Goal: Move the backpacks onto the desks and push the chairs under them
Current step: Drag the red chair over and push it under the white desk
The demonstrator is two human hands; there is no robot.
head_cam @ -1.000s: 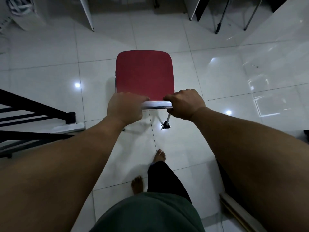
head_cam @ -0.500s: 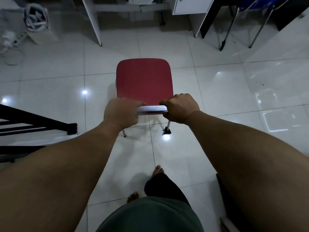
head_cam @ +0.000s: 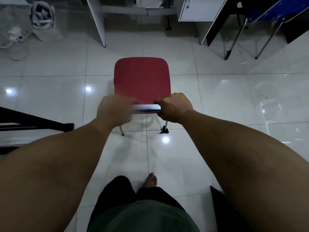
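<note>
A chair with a red seat (head_cam: 142,79) and metal legs stands on the tiled floor in front of me. My left hand (head_cam: 115,111) and my right hand (head_cam: 175,107) both grip the shiny metal top bar of its backrest (head_cam: 146,108), one at each end. Ahead of the chair is a white desk (head_cam: 98,20) with an open gap between its side panel and a white drawer cabinet (head_cam: 197,9). No backpack is in view.
A blue chair with metal legs (head_cam: 267,14) stands at the upper right. A white bag with cables (head_cam: 43,19) and a power strip (head_cam: 18,33) lie at the upper left. A black frame (head_cam: 33,122) lies at the left. My bare foot (head_cam: 150,180) is below.
The chair and both hands have moved forward across the floor toward the white desk. More of the desk, cabinet and blue chair has come into view at the top.
</note>
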